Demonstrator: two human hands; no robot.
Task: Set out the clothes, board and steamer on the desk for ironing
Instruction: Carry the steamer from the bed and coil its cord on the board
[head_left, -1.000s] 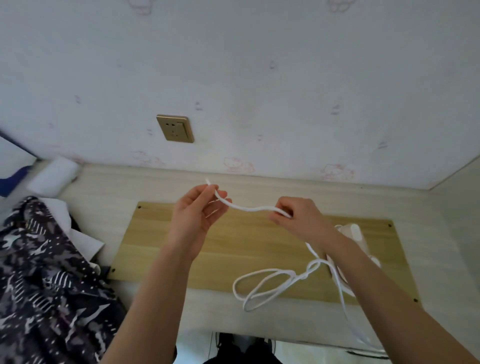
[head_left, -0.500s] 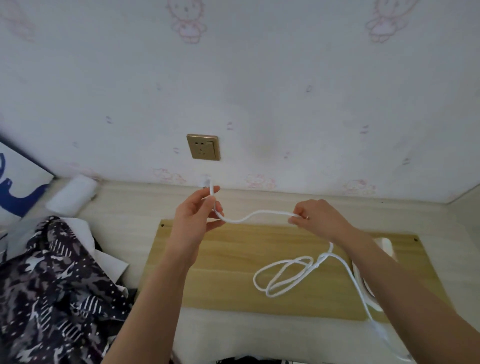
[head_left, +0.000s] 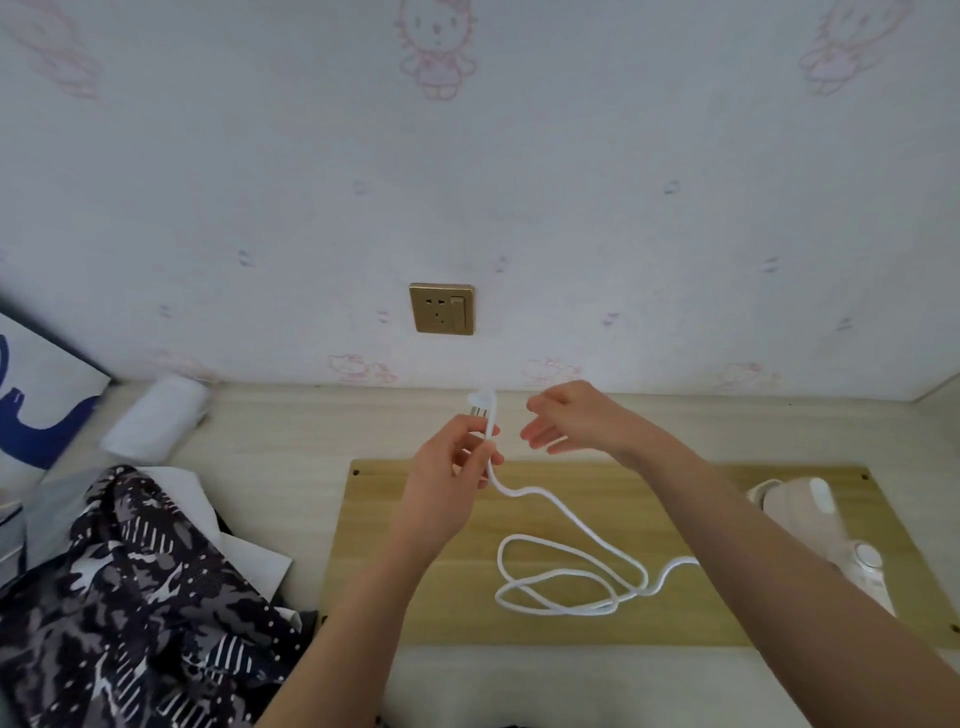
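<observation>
A wooden board (head_left: 457, 597) lies flat on the pale desk (head_left: 291, 441). At the board's right end lies a white steamer (head_left: 810, 525), partly hidden by my right forearm. Its white cord (head_left: 566, 582) loops over the board and rises to my left hand (head_left: 452, 467), which pinches the cord just below the white plug (head_left: 480, 405). Beside the plug my right hand (head_left: 576, 415) hovers open and holds nothing. Dark patterned clothes (head_left: 119, 613) are heaped at the desk's left front.
A gold wall socket (head_left: 441, 308) sits on the wallpapered wall just above the plug. A white rolled cloth (head_left: 156, 415) lies at the back left of the desk. A white and blue panel (head_left: 36, 405) leans at the far left.
My right hand has let go of the cord and opened. My left hand now holds the cord up with the plug showing above it. The camera has tilted up toward the socket.
</observation>
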